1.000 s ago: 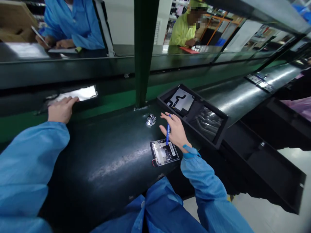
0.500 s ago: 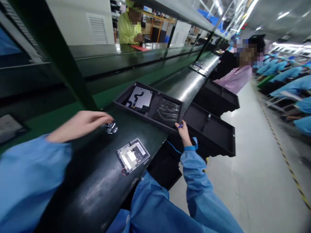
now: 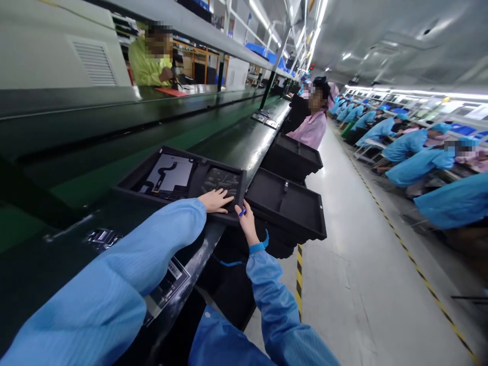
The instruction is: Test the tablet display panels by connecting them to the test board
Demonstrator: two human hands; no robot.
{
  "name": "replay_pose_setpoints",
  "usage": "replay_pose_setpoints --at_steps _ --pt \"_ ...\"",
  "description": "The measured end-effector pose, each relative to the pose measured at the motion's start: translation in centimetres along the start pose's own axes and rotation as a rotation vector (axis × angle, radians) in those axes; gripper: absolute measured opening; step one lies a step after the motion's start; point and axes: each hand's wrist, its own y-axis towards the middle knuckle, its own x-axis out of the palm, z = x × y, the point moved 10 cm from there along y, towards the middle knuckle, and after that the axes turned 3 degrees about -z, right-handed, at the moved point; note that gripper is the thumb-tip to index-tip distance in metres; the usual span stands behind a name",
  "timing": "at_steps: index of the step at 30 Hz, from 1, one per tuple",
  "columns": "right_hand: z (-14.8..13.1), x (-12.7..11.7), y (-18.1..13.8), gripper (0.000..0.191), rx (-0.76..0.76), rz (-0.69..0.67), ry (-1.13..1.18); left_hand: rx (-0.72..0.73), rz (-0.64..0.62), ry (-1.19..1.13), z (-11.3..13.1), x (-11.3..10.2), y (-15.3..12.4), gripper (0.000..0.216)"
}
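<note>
My left hand (image 3: 216,200) lies palm down over the right compartment of a black two-part tray (image 3: 183,201), fingers apart. Under and beyond its fingertips is a dark, shiny piece (image 3: 221,180) that looks like creased plastic film. The left compartment holds a flat grey panel (image 3: 173,173) with a black flex cable. My right hand (image 3: 246,219) grips the tray's near right corner; something small and blue shows at its fingers. Partly behind my left sleeve lies a flat electronic panel (image 3: 173,282) with a white label. A small shiny part (image 3: 102,237) rests on the dark bench.
Stacked black trays (image 3: 285,198) stand beside the bench (image 3: 224,137), with more behind. Farther along the bench lie flat parts (image 3: 265,120). A person in pink (image 3: 310,127) is beyond the stacks, another in yellow (image 3: 148,63) across the bench. Yellow-black tape (image 3: 299,284) marks the floor.
My left hand has moved from the small shiny part on the bench rightward into the tray's right compartment. My right hand stays at the tray corner. The view has swung right.
</note>
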Motion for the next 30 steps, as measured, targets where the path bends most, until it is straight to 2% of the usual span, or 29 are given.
replay_pose_setpoints --at_steps 2,5,9,11,13,15,16,17,19,21,23,25,26,30 --pt "0.0 0.1 -0.1 0.061 0.004 -0.002 0.009 0.019 0.050 0.046 -0.2 -1.0 -1.1 0.055" --pt "-0.2 0.1 -0.3 0.061 0.016 0.013 0.012 -0.017 0.171 0.068 -0.9 -3.7 -2.6 0.054" --pt "-0.9 -0.4 -0.6 0.057 0.039 0.042 0.009 -0.166 0.407 -0.004 -2.4 -8.8 -4.5 0.052" --pt "-1.5 -0.8 -1.0 0.057 0.055 0.060 -0.004 -0.277 0.531 -0.052 -3.4 -11.2 -6.2 0.046" --pt "-3.1 -1.3 -1.8 0.062 0.028 0.115 0.002 -0.382 0.741 -0.160 -4.3 -13.4 -9.7 0.042" --pt "-5.7 -1.0 -3.3 0.070 -0.054 0.152 0.121 -0.397 1.083 -0.376 -4.5 -15.0 -15.5 0.036" --pt "-7.1 -0.3 -4.3 0.073 -0.095 0.127 0.226 -0.375 1.261 -0.502 -4.3 -15.0 -18.8 0.033" --pt "-8.7 0.9 -5.3 0.074 -0.121 0.065 0.342 -0.347 1.410 -0.639 -3.9 -14.5 -22.2 0.031" --pt "-11.7 4.2 -7.6 0.073 -0.121 -0.105 0.508 -0.362 1.556 -0.898 -2.6 -12.2 -28.0 0.032" --pt "-14.1 7.0 -10.2 0.068 -0.110 -0.193 0.530 -0.469 1.612 -1.186 -1.1 -8.7 -33.3 0.030" --pt "-16.0 8.9 -12.5 0.064 -0.135 -0.195 0.492 -0.619 1.590 -1.357 1.1 -5.6 -38.5 0.023" --pt "-17.4 10.9 -14.6 0.065 -0.180 -0.236 0.468 -0.752 1.443 -1.509 3.1 -2.6 -42.6 0.018" --pt "-18.0 12.3 -15.5 0.065 -0.204 -0.299 0.463 -0.808 1.346 -1.585 4.0 -1.1 -44.4 0.020" --pt "-19.9 19.2 -19.7 0.062 -0.309 -0.698 0.403 -0.987 1.030 -1.699 6.7 4.7 -50.3 0.047"
